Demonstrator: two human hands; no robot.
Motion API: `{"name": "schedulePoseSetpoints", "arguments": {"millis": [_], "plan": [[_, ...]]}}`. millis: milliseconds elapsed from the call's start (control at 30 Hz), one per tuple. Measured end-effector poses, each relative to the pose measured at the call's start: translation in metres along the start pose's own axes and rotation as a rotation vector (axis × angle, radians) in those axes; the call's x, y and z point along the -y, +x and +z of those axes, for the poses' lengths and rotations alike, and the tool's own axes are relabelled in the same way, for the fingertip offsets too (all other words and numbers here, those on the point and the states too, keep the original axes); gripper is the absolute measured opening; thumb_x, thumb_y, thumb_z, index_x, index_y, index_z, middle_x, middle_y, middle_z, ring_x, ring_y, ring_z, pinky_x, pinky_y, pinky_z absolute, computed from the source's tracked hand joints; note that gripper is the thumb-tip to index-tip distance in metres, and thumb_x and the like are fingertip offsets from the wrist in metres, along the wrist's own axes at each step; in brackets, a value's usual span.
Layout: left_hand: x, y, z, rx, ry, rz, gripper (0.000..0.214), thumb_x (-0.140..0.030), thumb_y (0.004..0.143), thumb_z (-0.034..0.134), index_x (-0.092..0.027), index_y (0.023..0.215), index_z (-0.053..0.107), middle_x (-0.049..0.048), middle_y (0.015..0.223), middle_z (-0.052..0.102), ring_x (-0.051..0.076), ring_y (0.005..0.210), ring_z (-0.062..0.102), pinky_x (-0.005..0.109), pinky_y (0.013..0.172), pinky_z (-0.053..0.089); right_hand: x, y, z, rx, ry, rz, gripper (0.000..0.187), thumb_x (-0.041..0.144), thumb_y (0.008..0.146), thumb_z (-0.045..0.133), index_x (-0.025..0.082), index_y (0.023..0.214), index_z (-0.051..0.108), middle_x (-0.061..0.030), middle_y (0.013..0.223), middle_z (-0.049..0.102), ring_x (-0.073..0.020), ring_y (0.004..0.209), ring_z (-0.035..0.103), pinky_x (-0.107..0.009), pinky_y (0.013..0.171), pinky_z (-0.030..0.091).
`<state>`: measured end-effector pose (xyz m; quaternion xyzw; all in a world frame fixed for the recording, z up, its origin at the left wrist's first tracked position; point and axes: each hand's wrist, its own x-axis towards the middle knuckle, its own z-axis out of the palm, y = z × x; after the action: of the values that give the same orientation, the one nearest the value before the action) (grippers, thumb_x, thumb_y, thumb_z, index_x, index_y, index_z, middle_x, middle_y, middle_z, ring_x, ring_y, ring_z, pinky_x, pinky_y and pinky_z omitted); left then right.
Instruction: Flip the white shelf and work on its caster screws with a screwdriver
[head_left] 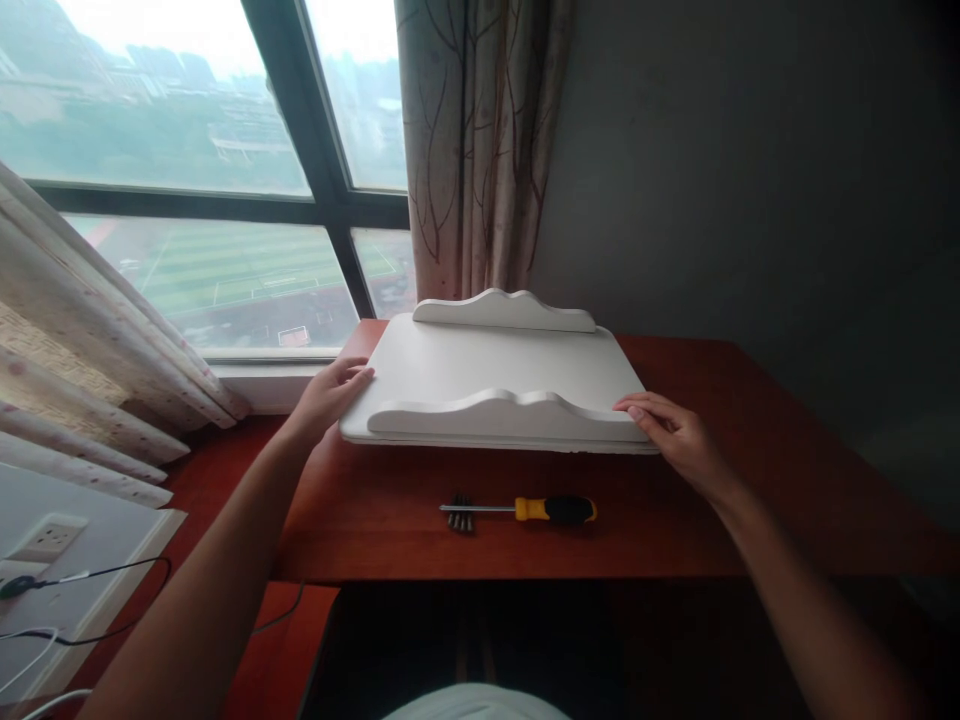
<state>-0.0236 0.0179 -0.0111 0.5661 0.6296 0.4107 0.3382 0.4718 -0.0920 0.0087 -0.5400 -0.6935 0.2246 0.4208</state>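
A white panel (487, 362) lies flat on the reddish-brown table, with a wavy-topped white rail (517, 415) along its near edge and a matching rail (502, 312) at the far edge. My left hand (334, 395) grips the panel's left edge, its fingertips over the top. At the right front corner, my right hand (667, 428) is closed around the near rail's end and the panel's edge. Nearer to me lies a yellow and black screwdriver (556, 510), shaft pointing left. Several dark screws (460, 520) sit under and beside its tip.
The table (390, 550) ends in front of my body. A window (225, 270) and patterned curtains (480, 150) stand behind and left, with a grey wall (712, 180) to the right. Wall sockets with cables (97, 572) are at lower left.
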Motion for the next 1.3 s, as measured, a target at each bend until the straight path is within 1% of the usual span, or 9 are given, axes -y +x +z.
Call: {"name": "schedulePoseSetpoints", "arguments": {"millis": [167, 333, 467, 600, 800, 967, 1100, 1200, 1300], "plan": [[-0.005, -0.004, 0.001, -0.006, -0.017, -0.012, 0.072, -0.065, 0.067, 0.073, -0.016, 0.12, 0.068, 0.0137, 0.108, 0.076, 0.027, 0.092, 0.069, 0.032, 0.072, 0.05, -0.004, 0.007, -0.01, 0.089, -0.069, 0.002, 0.03, 0.047, 0.095, 0.057, 0.029, 0.107, 0.076, -0.0057, 0.122, 0.07, -0.0277, 0.117, 0.062, -0.042, 0.1, 0.05], [-0.006, -0.003, 0.0, 0.015, 0.009, 0.005, 0.074, -0.068, 0.066, 0.072, -0.016, 0.119, 0.068, 0.0137, 0.107, 0.076, 0.028, 0.091, 0.069, 0.032, 0.071, 0.05, -0.031, 0.074, -0.01, 0.055, -0.199, 0.005, 0.041, 0.041, 0.092, 0.057, 0.025, 0.128, 0.067, -0.009, 0.132, 0.066, -0.029, 0.115, 0.065, -0.044, 0.093, 0.056], [-0.006, -0.004, 0.0, 0.009, 0.007, 0.008, 0.076, -0.07, 0.065, 0.071, -0.015, 0.118, 0.068, 0.014, 0.105, 0.076, 0.027, 0.089, 0.068, 0.031, 0.07, 0.049, -0.052, 0.145, 0.011, 0.053, -0.3, -0.037, 0.052, 0.017, 0.082, 0.057, 0.019, 0.133, 0.063, -0.011, 0.143, 0.058, -0.0321, 0.137, 0.05, -0.051, 0.116, 0.039], [-0.004, -0.004, 0.001, 0.017, -0.002, -0.005, 0.078, -0.07, 0.065, 0.071, -0.015, 0.12, 0.067, 0.014, 0.105, 0.076, 0.026, 0.087, 0.068, 0.031, 0.068, 0.049, -0.065, 0.178, 0.026, 0.069, -0.303, -0.067, 0.063, 0.006, 0.071, 0.054, 0.016, 0.132, 0.064, -0.011, 0.143, 0.058, -0.0318, 0.14, 0.046, -0.049, 0.123, 0.028], [-0.002, -0.001, 0.0, 0.016, 0.05, -0.014, 0.078, -0.071, 0.067, 0.07, -0.017, 0.122, 0.067, 0.0133, 0.106, 0.075, 0.027, 0.089, 0.069, 0.031, 0.069, 0.049, -0.088, 0.16, 0.018, -0.022, -0.259, -0.036, 0.06, 0.012, 0.072, 0.059, 0.022, 0.131, 0.063, -0.009, 0.14, 0.059, -0.0312, 0.138, 0.047, -0.049, 0.122, 0.031], [-0.004, 0.001, -0.008, 0.11, 0.011, -0.051, 0.074, -0.072, 0.064, 0.072, -0.017, 0.113, 0.072, 0.012, 0.109, 0.075, 0.029, 0.096, 0.068, 0.032, 0.074, 0.051, -0.115, 0.118, -0.001, -0.175, -0.159, 0.158, 0.05, 0.035, 0.076, 0.069, 0.019, 0.124, 0.065, -0.0158, 0.129, 0.064, -0.0357, 0.127, 0.056, -0.055, 0.11, 0.041], [-0.002, 0.009, -0.014, 0.179, -0.062, -0.147, 0.065, -0.072, 0.066, 0.073, -0.018, 0.101, 0.076, 0.0096, 0.099, 0.076, 0.027, 0.09, 0.069, 0.031, 0.069, 0.052, -0.12, 0.087, -0.019, -0.056, 0.008, 0.343, 0.04, 0.053, 0.079, 0.071, 0.019, 0.1, 0.074, -0.0144, 0.099, 0.076, -0.0333, 0.094, 0.072, -0.048, 0.082, 0.059], [-0.001, 0.017, -0.012, 0.262, -0.243, -0.198, 0.057, -0.067, 0.069, 0.076, -0.018, 0.098, 0.076, 0.0105, 0.094, 0.076, 0.025, 0.085, 0.07, 0.032, 0.069, 0.055, -0.115, 0.075, -0.026, 0.074, 0.159, 0.453, 0.04, 0.058, 0.078, 0.073, 0.019, 0.085, 0.076, -0.0131, 0.087, 0.077, -0.0312, 0.077, 0.073, -0.043, 0.066, 0.061], [-0.001, 0.025, -0.006, 0.378, -0.348, -0.213, 0.051, -0.058, 0.068, 0.081, -0.015, 0.095, 0.077, 0.0137, 0.091, 0.076, 0.025, 0.082, 0.07, 0.033, 0.068, 0.056, -0.11, 0.072, -0.025, 0.108, 0.283, 0.522, 0.038, 0.056, 0.076, 0.077, 0.019, 0.084, 0.077, -0.0135, 0.089, 0.078, -0.0292, 0.072, 0.073, -0.039, 0.059, 0.06]]}}
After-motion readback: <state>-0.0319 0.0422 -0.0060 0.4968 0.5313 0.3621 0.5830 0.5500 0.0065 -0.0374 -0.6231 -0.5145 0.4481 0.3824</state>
